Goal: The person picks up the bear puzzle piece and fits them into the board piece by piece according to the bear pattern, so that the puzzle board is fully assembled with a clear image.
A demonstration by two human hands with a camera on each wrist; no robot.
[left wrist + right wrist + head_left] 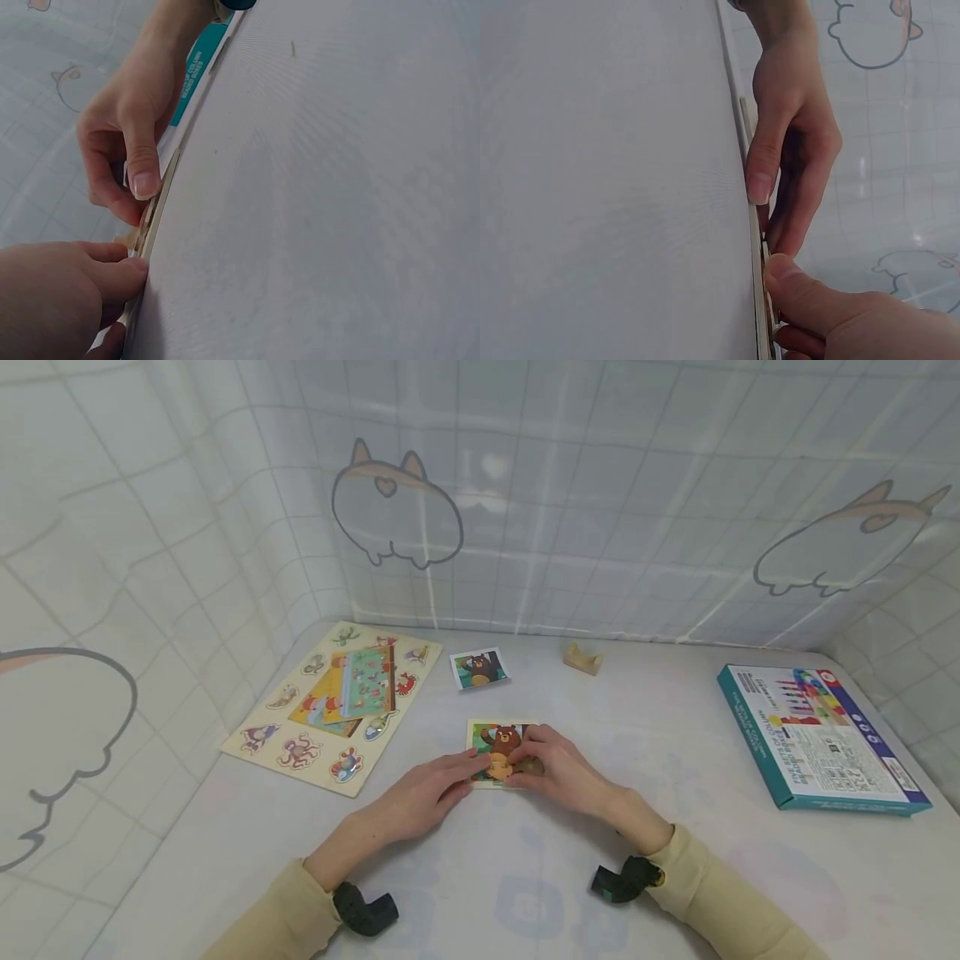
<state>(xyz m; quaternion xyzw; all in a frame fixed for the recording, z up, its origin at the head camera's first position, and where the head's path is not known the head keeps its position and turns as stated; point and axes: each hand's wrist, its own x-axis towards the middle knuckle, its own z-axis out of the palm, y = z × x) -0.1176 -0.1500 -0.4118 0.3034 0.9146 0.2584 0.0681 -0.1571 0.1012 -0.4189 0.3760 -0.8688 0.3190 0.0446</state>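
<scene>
Wood: a small bear puzzle board (495, 750) lies flat at the centre of the head view, on the white table (675, 760).
Right hand: the right hand (558, 768) has its fingers curled onto a brown piece (529, 767) at the board's lower right, pinching it down.
Left hand: the left hand (431, 789) lies with fingers nearly straight, tips resting on the board's lower left edge; it grips nothing.
Risk of slip: the board looks thin and light, so a sideways push from the right fingers could probably skate it across the smooth cloth if the left tips lift.
Risk of misfit: a tilted piece may jam on the recess edge; from these views I cannot tell whether it sits flush.
Upper centre: a bear picture card (480, 668) and a small wooden block (582, 657), well apart from the hands.
Left: a sea-animal puzzle tray (300, 731) bearing a smaller colourful board (352, 689).
Right: a teal box (821, 739).
Obstruction: nothing stands between the hands and the board.
</scene>
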